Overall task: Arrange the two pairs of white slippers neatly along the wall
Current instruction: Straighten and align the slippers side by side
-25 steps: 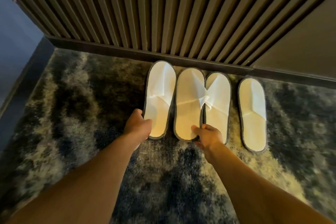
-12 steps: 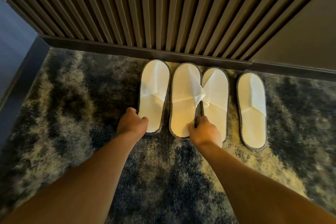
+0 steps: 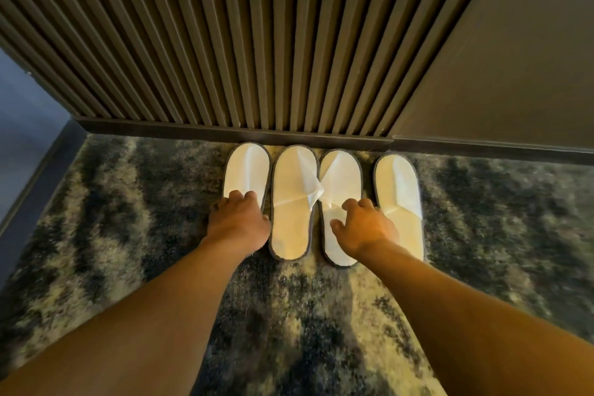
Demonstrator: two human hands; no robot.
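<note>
Four white slippers with grey edging lie side by side on the carpet, toes at the baseboard. My left hand covers the heel half of the leftmost slipper, fingers curled over its top and thumb at its left edge. The second slipper lies untouched, and a corner of its folded upper overlaps the third slipper. My right hand rests on the third slipper with its fingers spread, its outer side reaching the fourth slipper.
A dark slatted wall rises behind the slippers, with a plain dark panel to its right. A shaggy grey and cream carpet covers the floor. A side wall closes the left corner.
The row of slippers has slid up to the baseboard. My left hand moved from the leftmost slipper's heel onto its top. My right hand left the heels and opened over the third slipper.
</note>
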